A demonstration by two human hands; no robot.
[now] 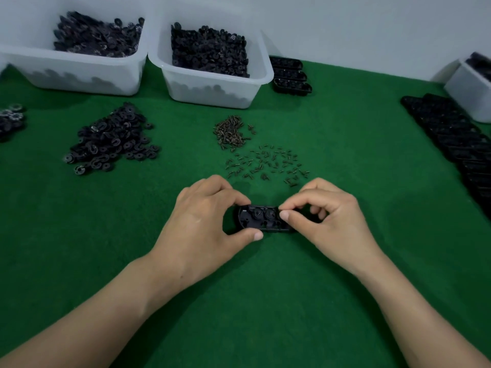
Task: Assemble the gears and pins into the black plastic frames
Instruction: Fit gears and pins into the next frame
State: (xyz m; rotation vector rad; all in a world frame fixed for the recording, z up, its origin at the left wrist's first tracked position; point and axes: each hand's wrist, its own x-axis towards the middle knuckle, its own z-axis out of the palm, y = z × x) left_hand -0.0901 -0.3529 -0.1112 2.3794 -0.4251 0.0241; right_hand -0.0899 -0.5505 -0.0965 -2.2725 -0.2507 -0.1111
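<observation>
Head view: the left hand [210, 216] is curled round the left end of a black frame [261, 220], with the thumb set against the near rim and the forefinger against the far rim. The right hand [332, 216] is curled too, and its thumb and forefinger are pinched together on the right end of the frame. Whether a small part is held between them cannot be told. The frame is held low over the green mat [265, 301], near the middle, and two round gears [264, 214] are seen seated side by side in it.

Just beyond the hands, small pins [265, 163] are scattered on the mat, and a tighter heap of brownish metal bits [231, 132] is found beyond them. Farther left a pile of black gears [114, 139] is spread out, and a smaller pile [10, 120] is cut off by the left edge. At the far side two white tubs [79, 75] [212, 88] are filled with dark round parts. Right of them, three frames [291, 75] are laid in a row by the wall. Along the right edge a long row of frames [451, 139] is laid, and another white tub [467, 94] is seen beyond it.
</observation>
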